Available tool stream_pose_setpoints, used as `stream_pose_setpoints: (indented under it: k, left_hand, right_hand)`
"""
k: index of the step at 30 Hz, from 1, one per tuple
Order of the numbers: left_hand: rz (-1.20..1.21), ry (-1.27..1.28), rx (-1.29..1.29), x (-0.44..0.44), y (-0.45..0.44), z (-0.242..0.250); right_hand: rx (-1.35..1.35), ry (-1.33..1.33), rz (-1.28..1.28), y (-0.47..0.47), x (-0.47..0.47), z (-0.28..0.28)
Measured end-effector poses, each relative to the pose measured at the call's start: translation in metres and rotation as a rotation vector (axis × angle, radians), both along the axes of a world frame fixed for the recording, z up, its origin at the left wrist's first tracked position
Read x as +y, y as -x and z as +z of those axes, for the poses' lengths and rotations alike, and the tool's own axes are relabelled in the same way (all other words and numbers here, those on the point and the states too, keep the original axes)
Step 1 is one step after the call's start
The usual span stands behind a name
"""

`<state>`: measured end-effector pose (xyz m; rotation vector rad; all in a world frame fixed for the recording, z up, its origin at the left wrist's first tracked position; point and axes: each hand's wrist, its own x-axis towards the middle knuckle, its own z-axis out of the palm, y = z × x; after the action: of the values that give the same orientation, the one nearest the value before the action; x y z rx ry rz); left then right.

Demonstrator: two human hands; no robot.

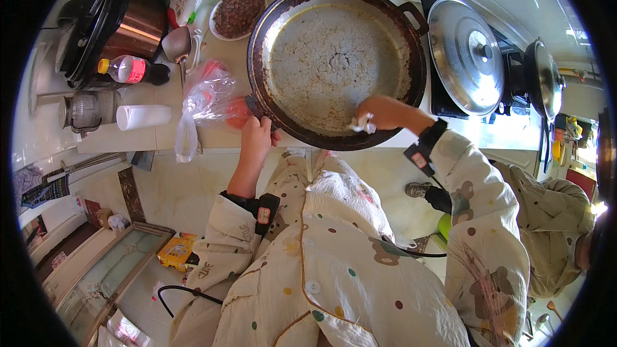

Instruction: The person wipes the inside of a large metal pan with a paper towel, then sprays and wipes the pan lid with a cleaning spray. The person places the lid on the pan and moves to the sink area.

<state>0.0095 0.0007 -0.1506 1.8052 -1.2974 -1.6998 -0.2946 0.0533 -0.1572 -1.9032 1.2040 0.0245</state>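
Note:
A large round metal pan (pixel 337 62) with a dark, worn rim lies on the counter, its inner surface pale and stained. My left hand (pixel 257 137) grips the pan's left handle (pixel 252 105) at the near-left rim. Pressed to the inside of the pan's near-right edge is my right hand (pixel 383 113), which holds a crumpled white tissue (pixel 362 124). Left of the pan, a clear plastic bag (pixel 207 96) with something red in it sits close to my left hand.
A plate of chopped brown food (pixel 238 16), a ladle (pixel 177 46), a cola bottle (pixel 129 69) and an electric cooker (pixel 137 21) stand left. Bottles line the back. A large lid (pixel 465 55) rests on the stove at right. Another person (pixel 549 231) is at the far right.

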Motion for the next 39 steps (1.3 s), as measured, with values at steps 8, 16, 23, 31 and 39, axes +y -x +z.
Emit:
stream_pose_setpoints:
  k: [8, 16, 23, 31, 39]
  left_hand:
    - [0.032, -0.001, 0.003, 0.003, 0.002, 0.003]
    - [0.082, 0.037, 0.019, 0.006, 0.006, 0.003]
    - [0.095, 0.084, 0.000, 0.007, 0.007, -0.001]
    - [0.051, 0.071, -0.045, 0.005, 0.003, -0.005]
    - [0.139, 0.003, 0.068, 0.015, 0.000, 0.023]
  right_hand:
    - [0.608, 0.143, -0.407, 0.022, -0.007, 0.002]
    - [0.485, 0.051, -0.351, -0.051, 0.023, -0.007]
    - [0.300, -0.024, -0.173, -0.067, 0.002, -0.010]
    - [-0.192, -0.732, -0.335, -0.063, -0.027, -0.007]
    - [-1.315, -1.103, -0.697, -0.036, -0.012, 0.018]
